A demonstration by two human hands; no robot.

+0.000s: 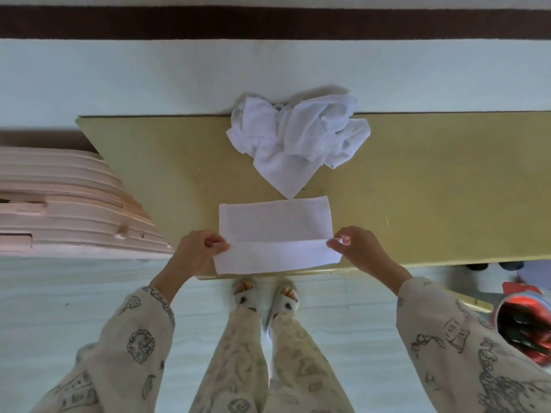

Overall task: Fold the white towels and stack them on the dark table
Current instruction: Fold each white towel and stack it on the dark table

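A white towel [275,231] lies flat near the front edge of the yellowish table [417,189], with its near strip folded over along a crease. My left hand [199,251] pinches the left end of that crease. My right hand [354,248] pinches the right end. Behind it, against the table's far edge, sits a crumpled heap of white towels [298,138]; one corner of the heap points down and nearly touches the flat towel.
A stack of pink ribbed boards [68,204] stands at the left, level with the table's left end. A red and dark object [524,329] sits at the right by my sleeve. My feet in slippers [265,293] stand on pale floor under the table's front edge.
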